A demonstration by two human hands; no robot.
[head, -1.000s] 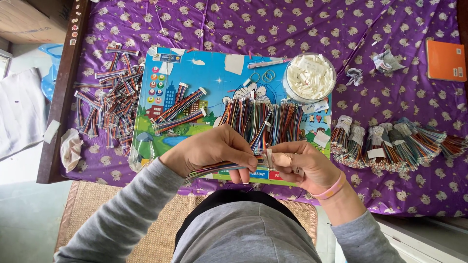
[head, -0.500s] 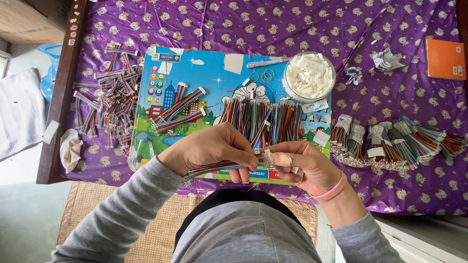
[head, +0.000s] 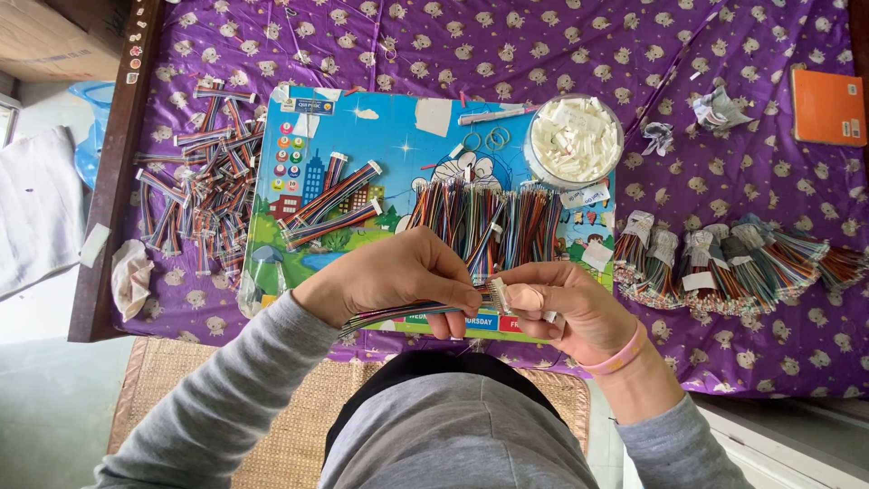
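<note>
My left hand (head: 398, 276) and my right hand (head: 561, 303) both grip one multicoloured ribbon cable (head: 407, 313) at the near edge of a colourful cartoon board (head: 380, 145). The left fingers pinch the wires. The right fingertips hold the white connector (head: 496, 294) at the cable's end. A pink band circles my right wrist. Just beyond my hands a row of similar cables (head: 484, 222) lies on the board, and two separate cables (head: 328, 210) lie to its left.
A round clear tub of white slips (head: 573, 139) stands at the board's far right. A loose pile of cables (head: 195, 204) covers the purple cloth at left; tied bundles (head: 724, 258) lie at right. An orange booklet (head: 827, 106) sits far right.
</note>
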